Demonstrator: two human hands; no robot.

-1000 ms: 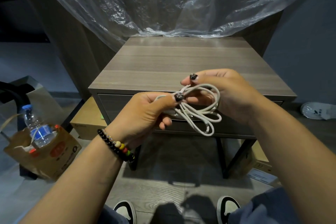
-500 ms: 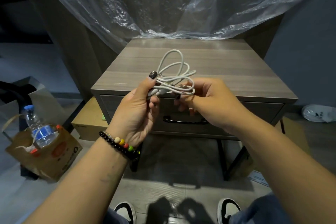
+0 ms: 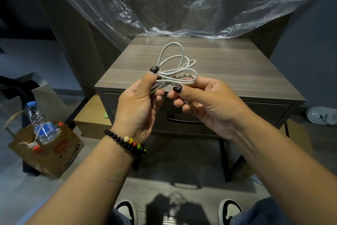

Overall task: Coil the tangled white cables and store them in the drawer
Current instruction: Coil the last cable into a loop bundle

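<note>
White cables in both hands' grip

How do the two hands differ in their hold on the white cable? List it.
The left hand wears a beaded bracelet; the right hand has a bare wrist. The left thumb points up against the white cable loops; the right thumb lies sideways across its lower strands. Both grip the same cable above the closed drawer.

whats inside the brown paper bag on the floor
A clear water bottle with a blue cap stands in the paper bag, beside something orange-red and some white paper. Whatever lies lower down is hidden by the bag's walls.
</note>
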